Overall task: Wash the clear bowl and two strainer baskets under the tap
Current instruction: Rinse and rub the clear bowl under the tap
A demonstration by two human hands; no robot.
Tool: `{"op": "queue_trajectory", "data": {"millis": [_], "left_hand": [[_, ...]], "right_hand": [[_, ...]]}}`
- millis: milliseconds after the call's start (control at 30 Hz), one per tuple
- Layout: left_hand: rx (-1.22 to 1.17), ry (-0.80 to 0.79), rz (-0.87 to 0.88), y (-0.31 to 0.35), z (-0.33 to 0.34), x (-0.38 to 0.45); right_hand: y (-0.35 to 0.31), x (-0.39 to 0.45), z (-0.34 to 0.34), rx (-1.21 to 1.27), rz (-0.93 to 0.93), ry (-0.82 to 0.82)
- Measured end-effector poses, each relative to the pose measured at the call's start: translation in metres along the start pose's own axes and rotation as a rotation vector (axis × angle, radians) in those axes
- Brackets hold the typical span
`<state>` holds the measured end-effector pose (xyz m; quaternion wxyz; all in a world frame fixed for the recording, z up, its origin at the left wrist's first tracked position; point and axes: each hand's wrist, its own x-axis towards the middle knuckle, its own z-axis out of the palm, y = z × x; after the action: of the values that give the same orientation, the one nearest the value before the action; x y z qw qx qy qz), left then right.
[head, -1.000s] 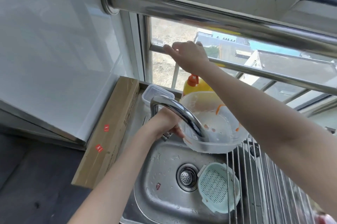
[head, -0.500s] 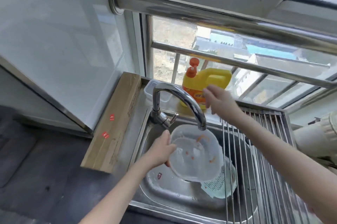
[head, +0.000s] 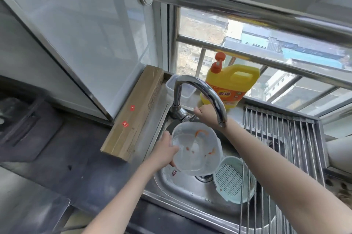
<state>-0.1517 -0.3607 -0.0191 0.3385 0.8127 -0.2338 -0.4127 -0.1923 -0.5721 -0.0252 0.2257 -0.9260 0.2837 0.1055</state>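
The clear bowl (head: 196, 150), smeared with orange bits, hangs over the steel sink (head: 182, 186) under the tap spout (head: 207, 94). My left hand (head: 165, 150) grips its left rim. My right hand (head: 206, 114) reaches behind the spout and its fingers curl around the tap lever (head: 191, 117). A pale green strainer basket (head: 232, 178) lies tilted in the sink, right of the bowl. I cannot make out a second strainer. No water stream shows.
A yellow detergent jug (head: 232, 83) and a clear lidded box (head: 171, 85) stand on the sill behind the tap. A wire drying rack (head: 285, 138) covers the sink's right part. A long cardboard box (head: 137, 112) lies left of the sink.
My right hand came down from the window bar, past the detergent jug, to the tap lever. My left hand lowered the bowl under the spout.
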Motion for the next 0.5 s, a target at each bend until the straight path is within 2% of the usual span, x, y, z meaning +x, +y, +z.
{"op": "queue_trajectory", "data": {"millis": [167, 300, 500], "left_hand": [[0.021, -0.028, 0.004, 0.010, 0.004, 0.007], [0.038, -0.045, -0.003, 0.011, 0.006, 0.008], [0.018, -0.084, 0.018, 0.004, 0.023, 0.009]], "right_hand": [[0.003, -0.002, -0.005, 0.033, 0.023, -0.123], [0.005, -0.006, -0.008, -0.011, 0.029, -0.158], [0.031, -0.020, 0.016, -0.062, 0.021, -0.085]]}}
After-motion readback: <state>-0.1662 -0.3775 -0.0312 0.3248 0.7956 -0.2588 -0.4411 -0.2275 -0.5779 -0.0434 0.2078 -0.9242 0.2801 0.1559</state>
